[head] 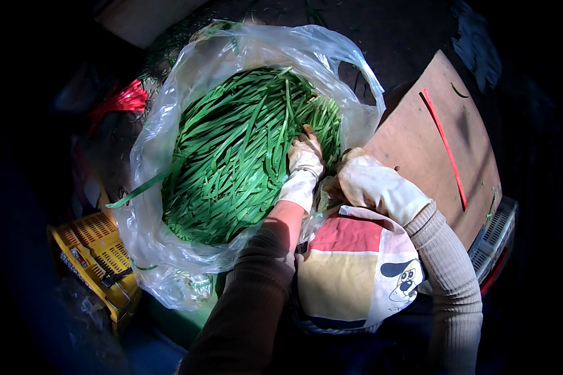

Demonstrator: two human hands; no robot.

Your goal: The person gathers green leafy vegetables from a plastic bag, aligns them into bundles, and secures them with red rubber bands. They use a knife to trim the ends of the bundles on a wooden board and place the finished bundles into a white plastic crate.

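A large clear plastic bag (pixel 157 117) stands wide at its mouth, full of long flat green leaves, probably garlic chives (pixel 225 159), with pale stem ends at the right side. My left hand (pixel 306 152), in a whitish glove, lies on the leaves near those stem ends; its fingers are partly sunk among them, so its grip cannot be told. At the bag's right edge is my right hand (pixel 356 173), in a similar soiled glove, bent inward with its fingers hidden. Below it a patchwork cloth with a cartoon dog (pixel 342 272) covers my lap.
A tan board (pixel 417 140) with a red plastic strip (pixel 443 145) on it lies to the right, over a grey crate (pixel 495 234). At the lower left is a yellow plastic crate (pixel 98 239). Red ties (pixel 126 97) and leaf scraps lie left of the bag.
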